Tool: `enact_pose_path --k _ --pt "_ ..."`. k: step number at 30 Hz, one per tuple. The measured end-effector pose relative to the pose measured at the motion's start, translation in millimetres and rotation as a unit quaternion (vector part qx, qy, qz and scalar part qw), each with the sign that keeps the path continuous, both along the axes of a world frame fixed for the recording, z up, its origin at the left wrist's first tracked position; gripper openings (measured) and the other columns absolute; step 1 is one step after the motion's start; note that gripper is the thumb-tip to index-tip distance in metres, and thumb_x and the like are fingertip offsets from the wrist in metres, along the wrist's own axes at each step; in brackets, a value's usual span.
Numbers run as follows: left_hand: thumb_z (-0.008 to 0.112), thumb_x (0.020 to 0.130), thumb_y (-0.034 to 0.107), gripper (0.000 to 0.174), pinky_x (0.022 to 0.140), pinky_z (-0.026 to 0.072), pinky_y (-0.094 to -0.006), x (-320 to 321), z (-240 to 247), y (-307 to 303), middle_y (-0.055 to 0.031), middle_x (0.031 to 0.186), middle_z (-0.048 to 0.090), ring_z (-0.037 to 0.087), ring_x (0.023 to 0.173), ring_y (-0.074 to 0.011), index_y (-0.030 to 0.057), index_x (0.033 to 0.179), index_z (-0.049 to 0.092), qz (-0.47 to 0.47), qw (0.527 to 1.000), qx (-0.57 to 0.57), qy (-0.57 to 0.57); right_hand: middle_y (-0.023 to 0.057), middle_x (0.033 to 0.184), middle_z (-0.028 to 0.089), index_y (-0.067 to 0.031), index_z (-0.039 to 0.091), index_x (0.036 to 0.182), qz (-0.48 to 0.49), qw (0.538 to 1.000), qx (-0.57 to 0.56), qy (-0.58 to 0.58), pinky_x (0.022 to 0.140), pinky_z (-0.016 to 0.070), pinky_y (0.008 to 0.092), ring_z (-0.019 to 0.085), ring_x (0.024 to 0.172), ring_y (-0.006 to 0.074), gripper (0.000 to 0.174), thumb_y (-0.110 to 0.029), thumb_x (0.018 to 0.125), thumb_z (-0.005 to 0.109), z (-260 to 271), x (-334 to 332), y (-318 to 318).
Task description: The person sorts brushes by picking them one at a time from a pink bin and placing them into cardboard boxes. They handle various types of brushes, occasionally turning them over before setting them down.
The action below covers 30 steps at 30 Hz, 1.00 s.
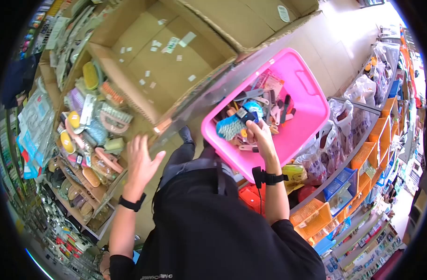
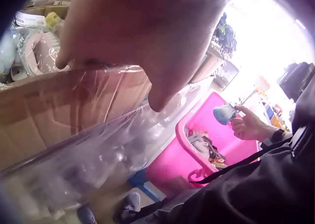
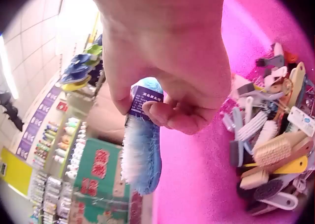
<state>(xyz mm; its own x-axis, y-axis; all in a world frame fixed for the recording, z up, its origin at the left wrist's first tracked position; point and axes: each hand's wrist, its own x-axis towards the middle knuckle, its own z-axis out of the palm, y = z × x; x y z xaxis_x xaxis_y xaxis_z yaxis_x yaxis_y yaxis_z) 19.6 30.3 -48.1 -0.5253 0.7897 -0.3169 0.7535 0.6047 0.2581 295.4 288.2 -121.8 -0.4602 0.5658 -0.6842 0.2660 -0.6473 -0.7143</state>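
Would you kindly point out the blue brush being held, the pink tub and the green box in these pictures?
Blue brush [image 3: 142,155], right wrist view, on its bristles.
Pink tub [image 2: 172,167], left wrist view, on its outer wall.
Green box [image 3: 101,177], right wrist view, on its printed side.

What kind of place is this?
Probably a shop, maybe for household things: rows of small goods line the wall, orange baskets line one side, and many brushes lie in a pink tub.
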Motion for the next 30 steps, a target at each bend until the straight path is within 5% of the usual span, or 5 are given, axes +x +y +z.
enact_pose_path --k 5,12,20,27,30 --pt "0.070 0.089 0.042 0.073 0.107 0.0393 -0.0419 3 43 5 -0.0216 0.135 0.053 0.049 0.129 -0.0325 -0.0030 0.140 0.042 0.045 0.908 0.236 -0.344 -0.0027 0.086 0.057 -0.0009 0.054 0.121 0.178 0.983 0.003 0.055 0.058 0.0412 0.0210 0.051 0.069 0.0033 0.042 -0.022 0.088 0.072 69 -74 -65" --pt "0.068 0.094 0.027 0.049 0.093 0.0463 -0.0296 -21 52 -54 -0.0048 0.116 0.061 0.056 0.105 -0.0111 -0.0012 0.132 0.053 0.166 0.734 0.276 -0.597 0.0007 0.091 0.060 0.0003 0.052 0.115 0.294 0.948 0.011 0.121 0.065 0.0452 0.0219 0.055 0.076 0.0044 0.041 -0.021 0.088 0.074 95 -162 -154" --pt "0.067 0.094 0.027 0.032 0.076 0.0484 -0.0256 -96 22 -159 -0.0009 0.097 0.063 0.058 0.085 -0.0079 0.0006 0.112 0.061 0.326 0.765 0.314 -0.457 0.0032 0.078 0.058 -0.0011 0.040 0.142 0.383 0.918 0.047 0.097 0.059 0.0388 0.0198 0.049 0.066 0.0076 0.064 -0.039 0.096 0.064 108 -213 -188" --pt "0.068 0.094 0.026 0.029 0.069 0.0470 -0.0254 -166 -36 -224 -0.0051 0.089 0.067 0.059 0.077 -0.0086 -0.0012 0.102 0.063 0.434 0.814 0.233 -0.309 0.0037 0.082 0.061 -0.0010 0.049 0.135 0.332 0.939 0.075 0.053 0.064 0.0449 0.0223 0.055 0.072 0.0093 0.051 -0.033 0.098 0.061 105 -205 -195" --pt "0.070 0.091 0.034 0.036 0.066 0.0467 -0.0315 -188 -97 -252 -0.0083 0.084 0.066 0.059 0.075 -0.0151 -0.0006 0.097 0.062 0.370 0.876 0.208 -0.230 0.0086 0.099 0.067 0.0010 0.049 0.133 0.348 0.934 0.068 0.046 0.074 0.0517 0.0280 0.064 0.088 0.0138 0.055 -0.038 0.096 0.063 89 -183 -193"
